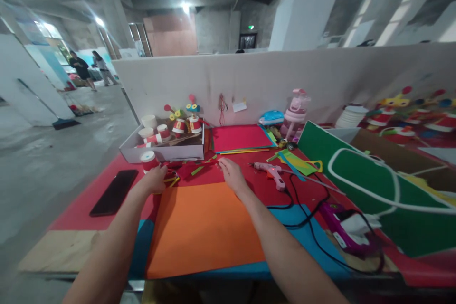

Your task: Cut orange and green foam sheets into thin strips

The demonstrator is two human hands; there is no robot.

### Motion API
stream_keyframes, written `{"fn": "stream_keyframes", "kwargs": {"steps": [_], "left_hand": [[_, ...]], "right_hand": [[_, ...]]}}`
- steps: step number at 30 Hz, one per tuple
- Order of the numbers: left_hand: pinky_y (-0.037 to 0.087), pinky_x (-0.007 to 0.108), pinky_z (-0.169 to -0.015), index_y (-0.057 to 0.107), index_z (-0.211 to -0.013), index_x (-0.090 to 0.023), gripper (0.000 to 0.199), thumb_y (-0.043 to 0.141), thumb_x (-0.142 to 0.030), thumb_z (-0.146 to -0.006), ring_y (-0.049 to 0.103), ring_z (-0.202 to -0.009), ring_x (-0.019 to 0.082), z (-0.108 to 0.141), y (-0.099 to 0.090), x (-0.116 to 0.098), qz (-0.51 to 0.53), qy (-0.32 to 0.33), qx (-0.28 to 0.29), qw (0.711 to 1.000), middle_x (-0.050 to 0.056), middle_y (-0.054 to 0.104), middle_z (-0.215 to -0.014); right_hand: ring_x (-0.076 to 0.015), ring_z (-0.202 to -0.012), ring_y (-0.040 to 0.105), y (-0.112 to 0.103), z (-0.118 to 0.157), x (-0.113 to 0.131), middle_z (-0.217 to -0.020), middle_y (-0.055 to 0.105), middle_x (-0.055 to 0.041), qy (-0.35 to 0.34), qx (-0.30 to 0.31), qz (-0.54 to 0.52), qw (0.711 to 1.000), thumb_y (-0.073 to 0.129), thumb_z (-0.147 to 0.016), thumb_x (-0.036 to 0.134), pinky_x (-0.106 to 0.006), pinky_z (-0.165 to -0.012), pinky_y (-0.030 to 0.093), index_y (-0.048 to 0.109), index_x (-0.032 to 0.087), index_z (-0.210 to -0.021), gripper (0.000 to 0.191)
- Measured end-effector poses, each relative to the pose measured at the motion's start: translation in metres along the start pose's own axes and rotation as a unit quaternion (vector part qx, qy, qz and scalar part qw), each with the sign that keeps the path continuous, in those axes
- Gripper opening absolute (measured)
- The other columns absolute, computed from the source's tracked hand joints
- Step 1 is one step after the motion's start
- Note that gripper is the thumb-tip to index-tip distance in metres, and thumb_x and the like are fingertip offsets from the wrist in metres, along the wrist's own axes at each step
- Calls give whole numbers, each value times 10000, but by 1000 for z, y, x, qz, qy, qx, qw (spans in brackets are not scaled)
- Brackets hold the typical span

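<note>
My left hand (154, 180) is low over the table's left part, fingers bent and drawn together beside a red-and-white paper cup (148, 161). What they close on is hidden. Yellow paper strips (174, 182) lie just right of it. Beyond the orange sheet (204, 228), my right hand (230, 173) has its fingertips pinched together at some red scraps, too small to make out. Green paper scraps (196, 170) are scattered between the hands. To the right of my right hand rests a pink glue gun (272, 173) with a small red light on.
A white box (167, 153) holds cups and cup figures at back left. A black phone (114, 192) lies left. Coloured sheets (242, 137) are stacked behind. On the right are a purple power strip (344, 230), black cables and a green panel (370, 190).
</note>
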State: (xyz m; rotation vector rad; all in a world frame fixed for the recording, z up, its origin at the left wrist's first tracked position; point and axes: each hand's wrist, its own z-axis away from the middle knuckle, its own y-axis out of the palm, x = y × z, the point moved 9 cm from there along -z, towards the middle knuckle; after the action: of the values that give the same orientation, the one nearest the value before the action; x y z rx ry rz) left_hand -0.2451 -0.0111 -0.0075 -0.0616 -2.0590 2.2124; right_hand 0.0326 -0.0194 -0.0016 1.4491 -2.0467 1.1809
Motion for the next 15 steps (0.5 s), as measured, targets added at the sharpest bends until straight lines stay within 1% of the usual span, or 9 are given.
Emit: {"fn": "stream_keyframes", "kwargs": {"steps": [3, 5, 6, 8, 10, 13, 15], "left_hand": [[505, 354, -801, 569, -1162, -84, 403, 533, -55, -762, 661, -1019, 313, 4, 4, -9, -40, -8, -6, 999, 217, 649, -1126], [515, 364, -801, 563, -1174, -83, 386, 495, -62, -795, 668, -1010, 312, 5, 0, -14, -56, -9, -6, 998, 214, 636, -1132], [518, 366, -803, 569, -1174, -86, 383, 486, -64, -801, 669, -1011, 310, 5, -6, -15, -57, -4, -9, 998, 215, 627, -1146], [522, 366, -818, 590, -1168, -98, 386, 477, -56, -801, 665, -1024, 302, 8, -23, -15, -59, 7, -25, 998, 214, 614, -1172], [523, 368, -829, 618, -1157, -113, 384, 483, -60, -802, 656, -1041, 299, 15, -46, -13, -69, 17, -52, 996, 208, 615, -1174], [527, 379, -822, 646, -1157, -143, 373, 493, -101, -820, 645, -1052, 309, 34, -82, -6, -86, 17, -92, 992, 196, 625, -1174], [524, 392, -822, 667, -1150, -166, 391, 489, -97, -808, 648, -1034, 315, 50, -102, 5, -66, 5, -105, 992, 180, 638, -1152]], "right_hand": [[-180, -739, 596, 2, 0, -1, -784, 648, -41, 22, 3, -20, 1000, 378, -973, 278, -275, -706, 432, 567, 221, -822, 248], [-175, -722, 589, 2, 1, -3, -745, 636, -26, 31, 5, -15, 999, 383, -967, 302, -267, -701, 418, 548, 223, -795, 251], [-173, -717, 587, 2, 1, -5, -734, 632, -21, 35, 6, -11, 999, 385, -963, 307, -264, -699, 411, 542, 224, -786, 250], [-171, -708, 581, 1, 1, -7, -725, 629, -17, 43, 6, -5, 999, 387, -955, 311, -261, -691, 399, 537, 225, -780, 246], [-170, -695, 572, 1, 1, -9, -717, 624, -16, 49, 5, -2, 999, 389, -948, 314, -261, -680, 388, 537, 225, -780, 241], [-165, -680, 559, 1, 1, -8, -710, 618, -13, 49, 2, -10, 999, 396, -941, 324, -262, -670, 379, 534, 222, -777, 238], [-159, -669, 548, 0, 1, -7, -705, 614, -9, 50, -3, -27, 998, 403, -938, 340, -260, -658, 374, 530, 221, -764, 246]]}}
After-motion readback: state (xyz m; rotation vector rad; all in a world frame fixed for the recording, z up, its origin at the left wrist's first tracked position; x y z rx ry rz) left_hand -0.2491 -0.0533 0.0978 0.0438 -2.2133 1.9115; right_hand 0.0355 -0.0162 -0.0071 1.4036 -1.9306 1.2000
